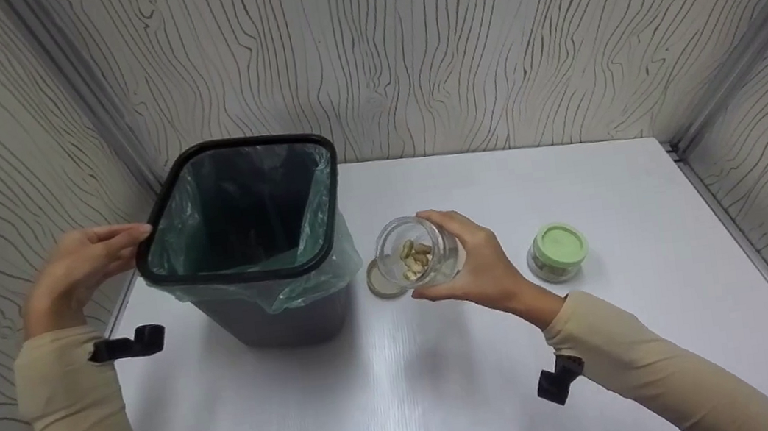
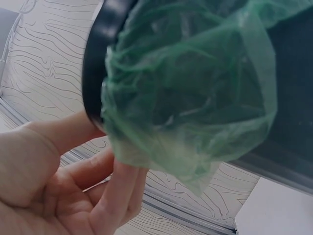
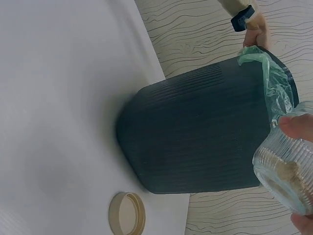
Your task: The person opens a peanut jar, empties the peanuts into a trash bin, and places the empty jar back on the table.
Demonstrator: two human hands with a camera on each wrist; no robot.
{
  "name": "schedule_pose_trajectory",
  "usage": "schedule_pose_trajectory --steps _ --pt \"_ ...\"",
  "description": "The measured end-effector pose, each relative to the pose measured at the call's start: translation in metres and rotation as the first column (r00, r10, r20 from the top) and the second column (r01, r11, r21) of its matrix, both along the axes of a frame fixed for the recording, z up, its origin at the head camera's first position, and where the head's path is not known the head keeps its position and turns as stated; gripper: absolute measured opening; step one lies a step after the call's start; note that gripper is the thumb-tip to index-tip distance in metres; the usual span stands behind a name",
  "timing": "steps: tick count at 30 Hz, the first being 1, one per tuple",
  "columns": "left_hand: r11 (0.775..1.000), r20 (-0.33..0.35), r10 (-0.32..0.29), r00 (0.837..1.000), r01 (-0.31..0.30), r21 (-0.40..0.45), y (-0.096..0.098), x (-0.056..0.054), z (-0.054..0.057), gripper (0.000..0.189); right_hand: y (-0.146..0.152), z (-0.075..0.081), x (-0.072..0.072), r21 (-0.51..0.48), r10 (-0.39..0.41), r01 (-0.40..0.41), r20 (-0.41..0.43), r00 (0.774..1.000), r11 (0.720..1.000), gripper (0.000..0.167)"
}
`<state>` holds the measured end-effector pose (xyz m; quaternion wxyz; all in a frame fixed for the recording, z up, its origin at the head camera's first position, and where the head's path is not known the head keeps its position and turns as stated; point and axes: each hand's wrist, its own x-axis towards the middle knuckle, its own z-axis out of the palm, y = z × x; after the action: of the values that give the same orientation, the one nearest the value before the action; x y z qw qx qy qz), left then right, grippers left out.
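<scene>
My right hand (image 1: 468,264) grips a clear ribbed jar (image 1: 443,256) by its side, its mouth tilted toward me and the bin. Several small tan, nut-like pieces (image 1: 416,259) lie inside; the right wrist view shows the jar's ribbed wall (image 3: 279,161) between thumb and fingers. On the left stands a dark trash bin (image 1: 294,324) with a black rim and a green plastic liner (image 1: 282,288) folded over it. My left hand (image 1: 83,266) pinches the bin's left rim, thumb on the rim and fingers under the liner's edge (image 2: 186,142) in the left wrist view.
A beige lid (image 1: 383,282) lies on the white table (image 1: 409,405) just behind the jar, beside the bin. To the right stands a small jar with a light green lid (image 1: 560,246). Wood-patterned panels (image 1: 479,40) enclose the back and sides.
</scene>
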<state>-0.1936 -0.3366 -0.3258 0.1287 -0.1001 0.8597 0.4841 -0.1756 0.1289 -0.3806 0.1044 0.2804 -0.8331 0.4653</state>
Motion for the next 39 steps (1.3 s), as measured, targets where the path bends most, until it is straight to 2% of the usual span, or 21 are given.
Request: schedule_pose_trajectory --steps 9,15,18,22,25,33,39 --pt "0.998 -0.013 0.024 1.0 -0.023 0.066 0.0 -0.001 -0.001 0.054 -0.015 0.029 -0.007 0.052 0.049 -0.044 -0.103 0.994 0.998 0.087" --pt "0.998 -0.008 0.027 1.0 -0.027 0.064 0.0 -0.001 -0.002 0.046 -0.023 0.043 -0.015 0.069 0.051 -0.042 -0.13 0.99 0.997 0.089" --pt "0.998 -0.001 0.03 1.0 -0.03 0.057 0.0 0.0 -0.003 0.05 -0.026 0.048 -0.018 0.085 0.049 -0.037 -0.142 0.989 0.996 0.089" --pt "0.998 -0.009 0.042 0.999 -0.042 0.042 0.001 0.0 -0.005 0.067 -0.03 0.053 -0.022 0.101 0.052 -0.038 -0.147 0.988 0.994 0.091" --pt "0.998 -0.022 0.052 0.998 -0.052 0.029 0.002 0.0 -0.006 0.073 -0.033 0.057 -0.025 0.124 0.054 -0.036 -0.144 0.988 0.992 0.093" --pt "0.998 -0.015 0.046 0.999 -0.046 0.043 0.002 0.0 -0.005 0.068 -0.042 0.068 -0.032 0.2 0.03 -0.001 -0.143 0.989 0.98 0.091" --pt "0.998 -0.006 0.041 0.999 -0.041 0.048 0.002 -0.001 -0.004 0.066 -0.049 0.075 -0.037 0.263 0.04 0.015 -0.201 0.979 0.965 0.091"
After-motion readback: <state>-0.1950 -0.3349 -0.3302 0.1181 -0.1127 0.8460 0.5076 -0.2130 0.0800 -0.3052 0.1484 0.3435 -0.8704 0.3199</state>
